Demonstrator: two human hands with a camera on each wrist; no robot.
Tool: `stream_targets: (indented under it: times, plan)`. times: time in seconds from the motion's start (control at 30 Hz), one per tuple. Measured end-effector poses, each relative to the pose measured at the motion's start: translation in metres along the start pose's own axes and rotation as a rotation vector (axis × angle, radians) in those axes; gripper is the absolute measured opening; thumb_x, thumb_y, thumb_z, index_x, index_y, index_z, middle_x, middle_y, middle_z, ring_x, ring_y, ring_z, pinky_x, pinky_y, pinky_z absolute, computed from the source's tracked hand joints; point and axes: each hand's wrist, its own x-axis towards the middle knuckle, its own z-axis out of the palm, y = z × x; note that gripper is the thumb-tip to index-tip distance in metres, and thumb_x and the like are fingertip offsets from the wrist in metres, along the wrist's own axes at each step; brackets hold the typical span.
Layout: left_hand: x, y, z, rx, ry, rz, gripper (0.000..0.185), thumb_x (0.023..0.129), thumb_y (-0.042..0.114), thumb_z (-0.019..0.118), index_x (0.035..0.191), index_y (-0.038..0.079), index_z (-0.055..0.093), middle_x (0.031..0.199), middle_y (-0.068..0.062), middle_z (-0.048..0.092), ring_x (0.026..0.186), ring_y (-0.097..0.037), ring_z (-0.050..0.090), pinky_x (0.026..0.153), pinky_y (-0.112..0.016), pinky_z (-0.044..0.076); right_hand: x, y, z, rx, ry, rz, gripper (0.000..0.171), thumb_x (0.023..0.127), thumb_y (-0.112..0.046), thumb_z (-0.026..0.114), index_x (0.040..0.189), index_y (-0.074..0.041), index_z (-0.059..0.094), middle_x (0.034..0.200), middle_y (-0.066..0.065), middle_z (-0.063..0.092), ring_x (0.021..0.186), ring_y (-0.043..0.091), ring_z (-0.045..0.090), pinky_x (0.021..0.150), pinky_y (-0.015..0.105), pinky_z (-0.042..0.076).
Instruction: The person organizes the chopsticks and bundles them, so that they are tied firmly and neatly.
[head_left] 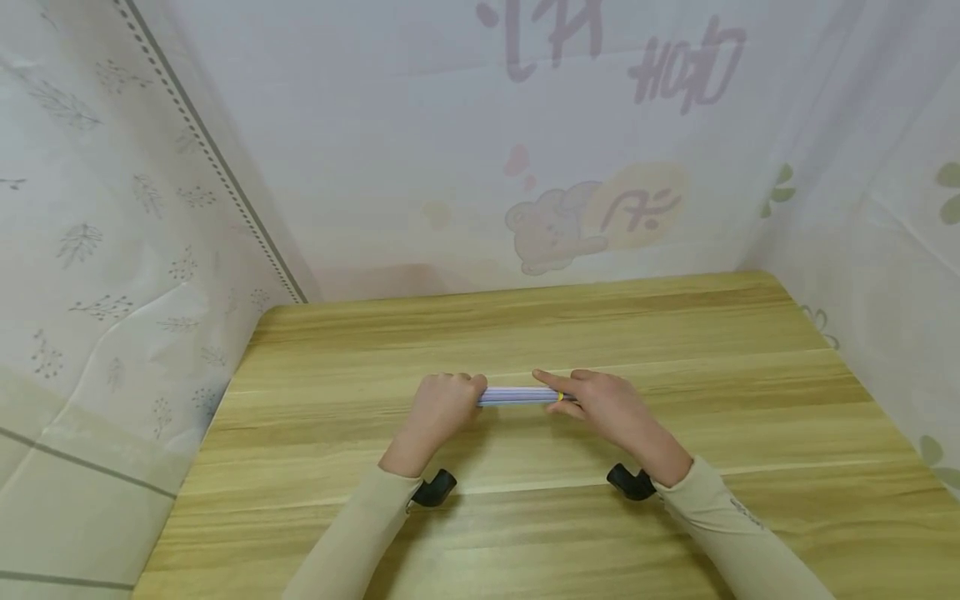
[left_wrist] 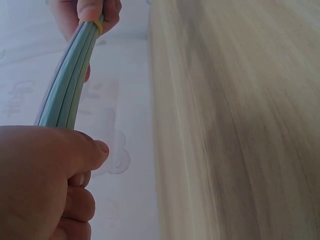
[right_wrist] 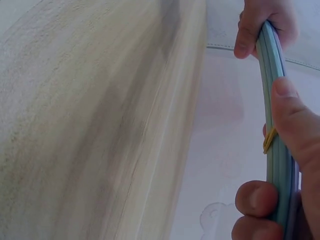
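Head view: left hand [head_left: 442,408] and right hand [head_left: 607,404] each curl around one end of a bundle of pale blue strips [head_left: 517,396], held just above the wooden table [head_left: 525,533].

Left wrist view: fingers [left_wrist: 75,200] closed on the bundle; uneven pull could fan the strips.

Right wrist view: yellow rubber band [right_wrist: 269,140] beside the thumb [right_wrist: 295,120] may slip or snap. Patterned curtain [head_left: 112,250] surrounds; nothing obstructs.

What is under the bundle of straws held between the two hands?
Bare wooden table lies under the straw bundle. The left hand and right hand cover its ends.
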Motion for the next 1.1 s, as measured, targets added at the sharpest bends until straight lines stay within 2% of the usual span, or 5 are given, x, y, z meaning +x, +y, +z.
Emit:
stream_targets:
  times: [0.23,0.33,0.5,0.8,1.1]
  plan:
    - [0.0,0.0,0.002,-0.011,0.003,-0.01,0.023,0.076,0.013,0.075,0.065,0.014,0.054,0.05,0.005,0.043,0.046,-0.006,0.025,0.038,-0.02,0.023,0.001,0.0,-0.002,0.045,-0.017,0.035,0.059,0.079,-0.037,0.074,0.129,-0.011,0.059,0.078,0.001,0.062,0.059,0.007,0.054,0.054,0.022,0.046]
    - [-0.001,-0.001,0.002,-0.019,0.0,-0.016,0.024,0.076,0.013,0.074,0.065,0.014,0.053,0.05,0.005,0.043,0.045,-0.006,0.025,0.038,-0.02,0.023,0.002,0.0,-0.008,0.136,-0.056,0.077,0.048,0.078,-0.031,0.077,0.116,-0.005,0.065,0.087,0.002,0.063,0.067,0.008,0.055,0.061,0.025,0.05]
    - [-0.002,-0.001,0.001,-0.022,0.01,-0.013,0.024,0.076,0.013,0.074,0.065,0.014,0.053,0.05,0.006,0.042,0.045,-0.006,0.025,0.038,-0.02,0.023,0.001,0.002,-0.017,0.262,-0.106,0.097,0.022,0.081,-0.02,0.075,0.097,-0.006,0.068,0.086,-0.001,0.06,0.07,0.006,0.054,0.061,0.023,0.048]
    - [-0.002,0.0,0.0,-0.026,0.03,-0.011,0.026,0.076,0.012,0.074,0.064,0.014,0.051,0.05,0.006,0.04,0.046,-0.005,0.024,0.038,-0.019,0.021,0.005,0.004,-0.021,0.327,-0.192,0.048,0.02,0.088,-0.012,0.066,0.105,-0.001,0.067,0.094,0.003,0.063,0.078,0.009,0.058,0.067,0.024,0.05]
    - [-0.002,0.001,-0.002,-0.014,0.069,-0.003,0.029,0.075,0.012,0.074,0.062,0.015,0.049,0.049,0.006,0.041,0.045,-0.005,0.023,0.039,-0.019,0.02,0.005,0.001,-0.016,0.309,-0.175,0.066,0.035,0.088,-0.016,0.067,0.121,-0.005,0.064,0.084,-0.003,0.057,0.062,0.002,0.041,0.057,0.019,0.04]
